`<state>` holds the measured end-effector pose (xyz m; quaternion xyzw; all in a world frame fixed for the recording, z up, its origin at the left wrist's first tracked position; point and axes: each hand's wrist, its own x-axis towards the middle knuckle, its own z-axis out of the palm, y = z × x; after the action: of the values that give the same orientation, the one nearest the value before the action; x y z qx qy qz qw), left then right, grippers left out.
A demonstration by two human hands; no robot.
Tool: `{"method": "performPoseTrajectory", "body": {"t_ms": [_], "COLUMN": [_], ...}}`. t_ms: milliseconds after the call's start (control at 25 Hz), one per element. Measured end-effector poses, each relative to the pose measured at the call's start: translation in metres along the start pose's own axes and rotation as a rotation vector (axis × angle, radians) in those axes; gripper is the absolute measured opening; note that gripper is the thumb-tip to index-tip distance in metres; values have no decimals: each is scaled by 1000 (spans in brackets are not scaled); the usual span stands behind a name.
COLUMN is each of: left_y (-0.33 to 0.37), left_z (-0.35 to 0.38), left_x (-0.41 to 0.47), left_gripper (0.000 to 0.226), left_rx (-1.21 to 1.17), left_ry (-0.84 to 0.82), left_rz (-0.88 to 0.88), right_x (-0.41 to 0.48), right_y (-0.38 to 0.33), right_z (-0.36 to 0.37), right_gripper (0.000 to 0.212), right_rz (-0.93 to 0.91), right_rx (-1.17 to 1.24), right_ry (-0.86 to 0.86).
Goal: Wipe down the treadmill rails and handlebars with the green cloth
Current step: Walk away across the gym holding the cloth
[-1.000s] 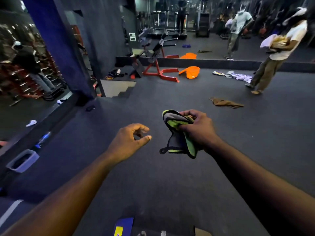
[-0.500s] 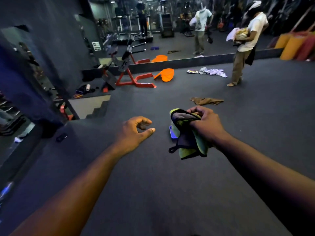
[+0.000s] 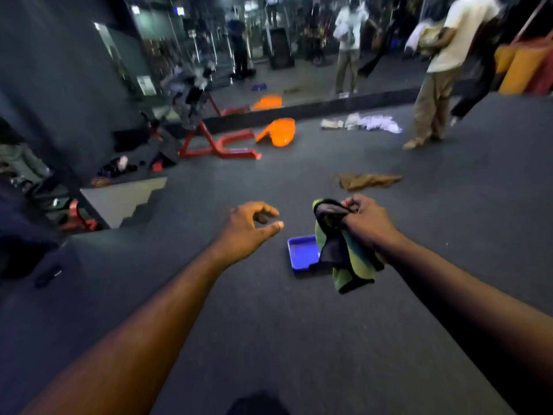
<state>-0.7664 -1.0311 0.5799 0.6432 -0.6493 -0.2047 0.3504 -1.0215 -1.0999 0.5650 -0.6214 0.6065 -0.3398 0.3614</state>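
Green cloth: bunched, green with a dark side and dark trim, hanging from the right hand; in view it overlaps the right edge of the blue tray
Cloth vs fingers: top fold is pinched between the right thumb and curled fingertips; the rest runs under the palm and drops below the wrist
Right hand: clenched around the cloth, knuckles up, just right of the tray in view
Left hand: holds nothing, fingers loosely curled, thumb stretched toward the tray, left of the tray and apart from the cloth
Blue tray: flat on the dark floor, shallow, rim up
Brown rag: crumpled on the floor beyond the tray, to its right
Orange tub: tipped on its side, well beyond the tray
Red frame: gym bench base, beyond the tray to the left, near the tub
White clothes: loose pile, far beyond the tray to the right
Standing person: far beyond the tray on the right, arms holding a bundle, detail blurred
Steps: grey, well left of the tray
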Motion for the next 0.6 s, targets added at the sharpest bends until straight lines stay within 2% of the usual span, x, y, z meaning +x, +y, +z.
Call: {"method": "performPoseTrajectory", "body": {"t_ms": [320,520,600], "left_y": [-155,-182,-187], "left_z": [84,139,146], "left_x": [316,454,501], "left_gripper": [13,14,12], "left_rx": [-61,-7,-6], "left_ry": [-32,-225,-216], "left_rz": [-174,-239,-260], "right_x": [335,487,539], "right_y": [44,67,76], "right_z": [103,124,132], "right_gripper": [21,42,44], "right_rz": [23,62,64], "right_rx": [-176,-174,-189], "right_ry": [-112,-296,-359]}}
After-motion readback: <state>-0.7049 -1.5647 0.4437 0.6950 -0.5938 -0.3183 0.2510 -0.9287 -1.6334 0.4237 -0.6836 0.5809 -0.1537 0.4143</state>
